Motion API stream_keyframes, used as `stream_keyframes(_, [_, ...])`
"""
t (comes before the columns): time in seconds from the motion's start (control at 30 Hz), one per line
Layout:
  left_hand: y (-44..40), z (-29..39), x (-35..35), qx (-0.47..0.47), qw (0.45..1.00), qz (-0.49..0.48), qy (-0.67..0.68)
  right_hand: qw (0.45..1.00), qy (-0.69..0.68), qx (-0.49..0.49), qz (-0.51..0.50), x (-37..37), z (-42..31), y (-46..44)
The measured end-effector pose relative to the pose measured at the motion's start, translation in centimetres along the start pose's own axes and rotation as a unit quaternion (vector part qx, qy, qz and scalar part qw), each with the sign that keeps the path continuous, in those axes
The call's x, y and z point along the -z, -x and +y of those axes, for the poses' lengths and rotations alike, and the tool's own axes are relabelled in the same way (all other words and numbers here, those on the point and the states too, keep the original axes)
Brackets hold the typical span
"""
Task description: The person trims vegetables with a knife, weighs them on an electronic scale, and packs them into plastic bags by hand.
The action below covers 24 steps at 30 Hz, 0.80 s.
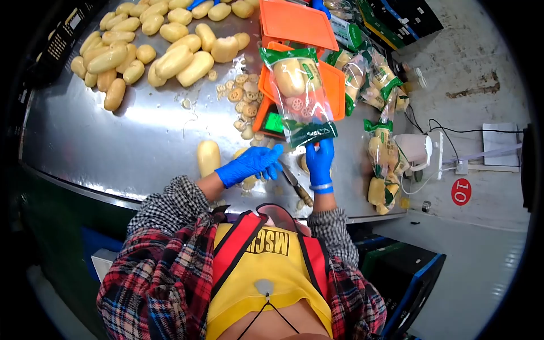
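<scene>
A clear plastic bag (306,105) with green printed ends holds peeled lotus root pieces and cut slices. It lies over the orange scale (334,85), whose green display (274,122) shows beside it. My right hand (321,165), in a blue glove, pinches the bag's near edge. To the left, my gloved left hand (249,165) is apart from the bag, fingers loosely spread, with nothing visible in them. Between my hands a knife (296,182) rests on the metal table (153,127). A whole lotus root (208,158) sits left of my left hand.
Many peeled lotus roots (175,60) pile at the back left. Cut end slices (247,93) cluster left of the scale. Filled bags (382,150) line the right side, near a white jug-like container (413,151). Behind stands an orange bin (297,22). Blue patches show at the top edge.
</scene>
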<state>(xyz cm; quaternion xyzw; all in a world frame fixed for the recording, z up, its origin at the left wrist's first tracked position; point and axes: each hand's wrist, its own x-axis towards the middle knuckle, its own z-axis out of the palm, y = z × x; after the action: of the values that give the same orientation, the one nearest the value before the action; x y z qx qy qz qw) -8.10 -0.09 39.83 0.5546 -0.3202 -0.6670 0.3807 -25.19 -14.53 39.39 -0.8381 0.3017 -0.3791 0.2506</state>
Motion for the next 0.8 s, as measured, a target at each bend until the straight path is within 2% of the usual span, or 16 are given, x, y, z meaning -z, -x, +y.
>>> stream_keyframes(0.07, [0.7, 0.0, 0.0, 0.006, 0.999, -0.026, -0.024, 0.995, 0.009, -0.094, 0.022, 2.8, -3.5, 3.5])
stream_keyframes(0.13, [1.1, -0.5, -0.1, -0.003, 0.999, -0.034, -0.017, 0.99, 0.041, -0.129, 0.033, 5.0, -4.9, 8.0])
stream_keyframes(0.2, [1.1, 0.4, 0.2, 0.009, 0.999, -0.051, -0.005, 0.965, 0.023, -0.259, 0.03, 6.6, -5.2, 13.3])
stream_keyframes(0.27, [0.3, 1.2, -0.2, 0.013, 0.998, -0.059, 0.011, 0.939, 0.032, -0.341, 0.01, 8.5, -7.6, 16.3])
stream_keyframes(0.33, [-1.5, 1.8, -0.3, 0.032, 0.997, -0.059, 0.037, 0.935, 0.033, -0.352, 0.026, 9.4, -8.6, 20.1])
stream_keyframes(0.43, [-2.4, 4.0, -0.3, 0.043, 0.995, -0.058, 0.068, 0.925, 0.065, -0.375, -0.027, 9.6, -10.3, 23.7])
stream_keyframes(0.53, [-3.6, 6.0, -0.6, 0.04, 0.994, -0.069, 0.07, 0.942, 0.087, -0.317, -0.062, 9.1, -13.0, 23.9])
stream_keyframes(0.67, [-8.7, 7.9, -1.0, -0.201, 0.969, -0.086, 0.115, 0.939, -0.015, -0.345, 0.003, 9.7, -13.5, 25.5])
stream_keyframes(0.7, [-6.5, 11.9, -2.7, -0.212, 0.972, -0.046, 0.087, 0.952, 0.005, -0.304, 0.02, 10.7, -13.5, 25.2])
stream_keyframes(0.77, [-4.3, 17.0, -5.8, -0.309, 0.944, -0.103, 0.045, 0.948, -0.011, -0.307, 0.08, 12.3, -12.2, 26.2])
stream_keyframes(0.8, [-4.8, 17.1, -6.6, -0.332, 0.93, -0.159, 0.025, 0.946, -0.018, -0.3, 0.12, 13.1, -12.0, 26.6])
